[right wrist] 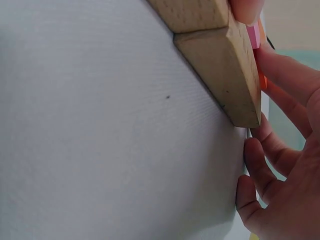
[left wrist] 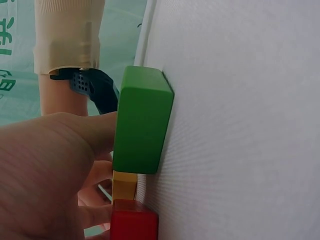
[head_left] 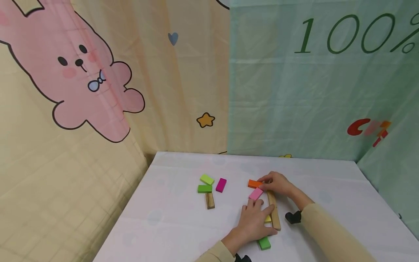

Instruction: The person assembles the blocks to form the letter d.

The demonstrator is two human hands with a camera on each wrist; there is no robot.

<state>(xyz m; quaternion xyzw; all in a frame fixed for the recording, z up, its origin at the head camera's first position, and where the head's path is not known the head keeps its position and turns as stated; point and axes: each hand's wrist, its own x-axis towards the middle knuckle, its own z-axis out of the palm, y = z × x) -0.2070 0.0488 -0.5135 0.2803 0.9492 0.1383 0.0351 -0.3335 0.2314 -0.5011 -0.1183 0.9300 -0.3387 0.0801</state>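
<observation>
Where the two hands meet on the worktop (head_left: 157, 233), the governing relation is that of the orange block to the right fingers.

Orange block (head_left: 253, 183): lies to the left of the right hand (head_left: 277, 183), long axis running roughly side to side; right hand the nearer. Right thumb and forefinger appear to pinch its right end; remaining fingers loosely bent.

Pink block (head_left: 256, 193): slanted, just nearer the person than the orange, between it and the left fingertips.

Wooden strip (head_left: 274, 213): two pieces end to end, long axis running away from the person, crosswise to the orange; far end beside the right hand.

Left hand (head_left: 252, 222): fingers spread, thumb and forefinger reaching the strip; pressure, cannot tell.

Yellow block (head_left: 268, 219): partly covered, beneath the left hand, alongside the strip.

Red block (left wrist: 134, 225): visible in the left wrist view only.

Green block (head_left: 264, 243): nearest the person, below the left thumb.

Separate group, well apart to the left: lime block (head_left: 207, 179), mid-green block (head_left: 204, 189), magenta block (head_left: 220, 185), grained wooden block (head_left: 210, 201).
</observation>
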